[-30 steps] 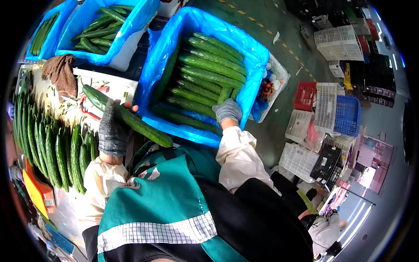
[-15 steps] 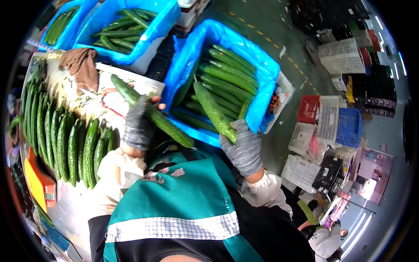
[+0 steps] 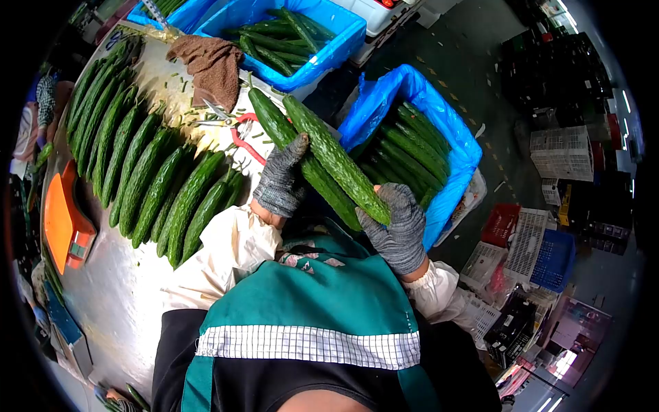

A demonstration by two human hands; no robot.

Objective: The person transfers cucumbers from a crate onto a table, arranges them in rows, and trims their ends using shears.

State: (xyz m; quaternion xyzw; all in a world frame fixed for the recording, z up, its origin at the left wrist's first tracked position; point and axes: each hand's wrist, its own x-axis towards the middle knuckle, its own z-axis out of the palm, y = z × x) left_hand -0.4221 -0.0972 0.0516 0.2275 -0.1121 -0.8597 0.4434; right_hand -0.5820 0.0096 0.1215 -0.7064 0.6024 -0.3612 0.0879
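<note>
My left hand, in a grey knit glove with bare fingertips, is closed around a long cucumber. My right hand, gloved alike, grips the lower end of a second cucumber. The two cucumbers lie side by side, slanting up to the left, and the right one partly covers the left one. To the left, a row of cucumbers rests on the metal table. Red-handled scissors lie beyond my left hand. Right of my hands stands a blue-lined crate of cucumbers.
A brown cloth lies by another blue-lined crate of cucumbers. An orange tool sits at the table's left edge. Stacked baskets stand on the right. Another person's hands show at the lower left.
My right hand has drawn its cucumber out of the crate and brought it against the one in my left hand. The view has turned toward the table.
</note>
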